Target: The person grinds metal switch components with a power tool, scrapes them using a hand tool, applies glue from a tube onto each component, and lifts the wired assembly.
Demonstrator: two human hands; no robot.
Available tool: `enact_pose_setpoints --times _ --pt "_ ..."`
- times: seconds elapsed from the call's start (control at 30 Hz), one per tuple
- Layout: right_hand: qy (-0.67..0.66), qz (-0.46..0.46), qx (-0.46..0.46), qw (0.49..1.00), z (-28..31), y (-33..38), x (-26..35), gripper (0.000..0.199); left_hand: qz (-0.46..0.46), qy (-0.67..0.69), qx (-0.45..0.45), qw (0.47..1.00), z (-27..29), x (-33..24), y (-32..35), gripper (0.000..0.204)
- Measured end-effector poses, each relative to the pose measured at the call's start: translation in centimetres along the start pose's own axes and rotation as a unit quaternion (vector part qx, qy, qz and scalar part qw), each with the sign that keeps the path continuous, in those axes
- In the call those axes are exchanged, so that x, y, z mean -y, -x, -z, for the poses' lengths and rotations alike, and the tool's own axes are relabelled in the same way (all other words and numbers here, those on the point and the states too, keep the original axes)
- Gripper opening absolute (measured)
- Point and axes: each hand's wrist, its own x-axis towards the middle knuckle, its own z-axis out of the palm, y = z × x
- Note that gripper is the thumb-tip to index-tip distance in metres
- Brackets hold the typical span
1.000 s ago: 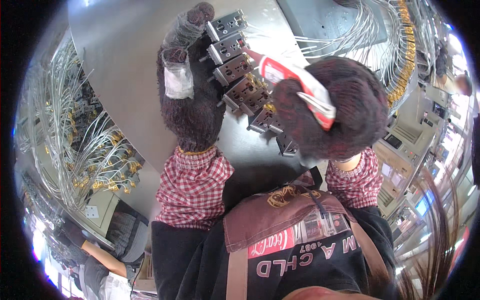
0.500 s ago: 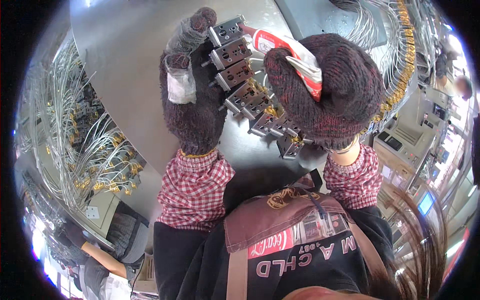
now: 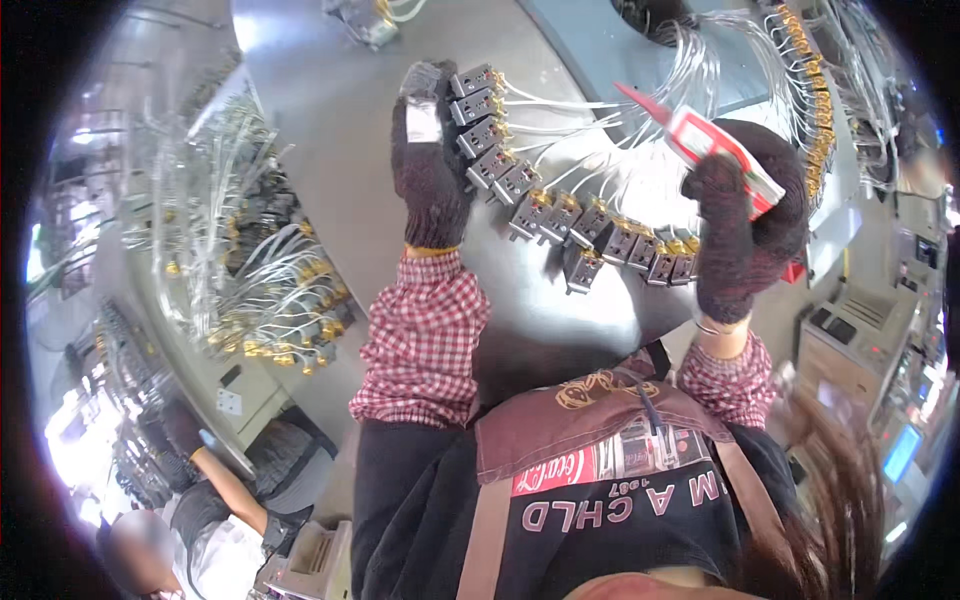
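A curved row of small grey switch blocks (image 3: 560, 215) with brass terminals and white wires lies on a grey metal table (image 3: 330, 130). My left hand (image 3: 428, 165), in a dark knitted glove, rests flat beside the far end of the row, touching the first blocks. My right hand (image 3: 745, 225), gloved the same way, grips a red and white tube (image 3: 700, 140) with a pointed red nozzle, held above the near right end of the row.
Bundles of white wires with brass ends (image 3: 240, 270) lie on the table's left side, and more wired parts (image 3: 800, 90) at the far right. Another person (image 3: 220, 490) in dark gloves works at lower left. Machines with screens (image 3: 880, 380) stand to the right.
My right hand has drawn away to the right with the tube, uncovering the row of switch blocks. My left hand has stayed by the far end.
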Motion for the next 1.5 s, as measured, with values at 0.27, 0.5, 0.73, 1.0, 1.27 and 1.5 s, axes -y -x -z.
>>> enact_pose_setpoints --times 0.27,0.5,0.73,1.0,1.27,1.5 --pt "-0.061 -0.186 -0.144 0.970 6.3 6.0 -4.9 0.025 -0.093 -0.768 0.079 0.629 -4.9 -3.9 -5.5 0.089" --pt "-0.011 -0.213 -0.233 0.949 10.9 13.2 -7.6 0.025 0.020 -0.654 0.190 0.732 -6.4 0.9 -12.1 0.060" --pt "-0.012 -0.263 -0.245 0.933 18.0 16.8 -14.6 0.028 0.072 -0.436 0.060 0.895 -3.2 -6.6 -5.7 0.055" --pt "-0.105 -0.239 -0.133 0.956 10.8 7.2 -13.2 0.027 -0.132 -0.690 -0.061 0.709 -2.0 -8.9 3.1 0.064" --pt "-0.140 -0.212 -0.018 0.967 7.3 4.3 -14.5 0.026 -0.154 -0.386 -0.137 0.899 5.4 -17.1 15.6 0.044" --pt "-0.140 -0.219 -0.028 0.965 4.2 3.4 -18.3 0.030 -0.271 -0.153 -0.281 0.908 15.9 -24.8 29.2 0.024"
